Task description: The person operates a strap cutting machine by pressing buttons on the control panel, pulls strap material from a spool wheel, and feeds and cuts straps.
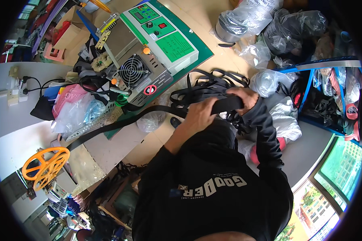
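Near the centre of the frame, a person in a black long-sleeved top is holding a bundle of flat black webbing strap [213,94] with both hands. The left hand [198,116] is gripping the strap from below, fingers closed around it. The right hand [245,97] is clamping the bundle's upper right end. One length of strap is running down-left from the hands toward the grey metal cutting machine with a round fan grille and green control panel [149,56], upper centre. An orange plastic spool [45,164] is sitting lower left. Clear plastic bags [249,20] are lying at the upper right.
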The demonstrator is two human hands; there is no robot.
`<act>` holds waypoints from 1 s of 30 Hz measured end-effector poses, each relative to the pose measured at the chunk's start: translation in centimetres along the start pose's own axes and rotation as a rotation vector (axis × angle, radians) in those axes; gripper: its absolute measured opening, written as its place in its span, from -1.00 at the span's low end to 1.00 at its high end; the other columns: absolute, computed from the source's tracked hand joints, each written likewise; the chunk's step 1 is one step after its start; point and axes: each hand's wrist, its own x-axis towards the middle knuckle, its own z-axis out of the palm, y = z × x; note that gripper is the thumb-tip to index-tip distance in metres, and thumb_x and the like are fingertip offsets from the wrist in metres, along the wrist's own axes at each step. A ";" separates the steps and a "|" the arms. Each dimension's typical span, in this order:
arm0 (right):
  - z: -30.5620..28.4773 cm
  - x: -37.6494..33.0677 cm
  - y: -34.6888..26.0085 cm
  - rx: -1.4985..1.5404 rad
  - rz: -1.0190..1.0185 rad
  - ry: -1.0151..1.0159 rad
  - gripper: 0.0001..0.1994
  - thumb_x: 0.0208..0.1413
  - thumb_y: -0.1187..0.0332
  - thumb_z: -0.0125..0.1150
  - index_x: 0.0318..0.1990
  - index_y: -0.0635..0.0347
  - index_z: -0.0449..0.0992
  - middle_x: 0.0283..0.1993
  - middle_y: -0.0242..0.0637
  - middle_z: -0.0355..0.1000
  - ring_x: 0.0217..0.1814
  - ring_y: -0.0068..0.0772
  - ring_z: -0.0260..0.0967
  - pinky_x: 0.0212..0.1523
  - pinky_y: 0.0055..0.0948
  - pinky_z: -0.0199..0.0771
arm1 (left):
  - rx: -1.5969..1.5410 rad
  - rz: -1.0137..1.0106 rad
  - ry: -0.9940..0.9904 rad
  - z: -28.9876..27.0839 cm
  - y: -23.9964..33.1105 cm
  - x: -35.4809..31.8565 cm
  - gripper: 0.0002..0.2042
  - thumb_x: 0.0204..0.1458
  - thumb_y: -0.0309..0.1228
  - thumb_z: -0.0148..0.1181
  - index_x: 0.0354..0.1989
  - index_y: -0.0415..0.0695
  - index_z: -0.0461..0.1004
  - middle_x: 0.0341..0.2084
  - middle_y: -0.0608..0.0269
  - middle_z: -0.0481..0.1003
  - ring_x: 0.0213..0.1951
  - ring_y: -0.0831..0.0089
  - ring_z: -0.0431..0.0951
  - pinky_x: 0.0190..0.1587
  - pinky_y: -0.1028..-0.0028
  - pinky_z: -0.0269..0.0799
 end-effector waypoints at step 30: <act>-7.3 -7.1 3.8 -0.081 0.296 0.177 -0.51 -0.35 0.64 0.06 -0.09 0.17 0.37 -0.17 -0.27 0.38 -0.21 -0.43 0.37 -0.17 -0.51 0.38 | 0.080 -0.186 0.088 -6.7 -4.0 -3.5 -0.57 -0.35 -0.64 0.18 -0.17 -0.13 0.37 -0.34 0.06 0.47 -0.26 0.08 0.49 -0.23 0.31 0.40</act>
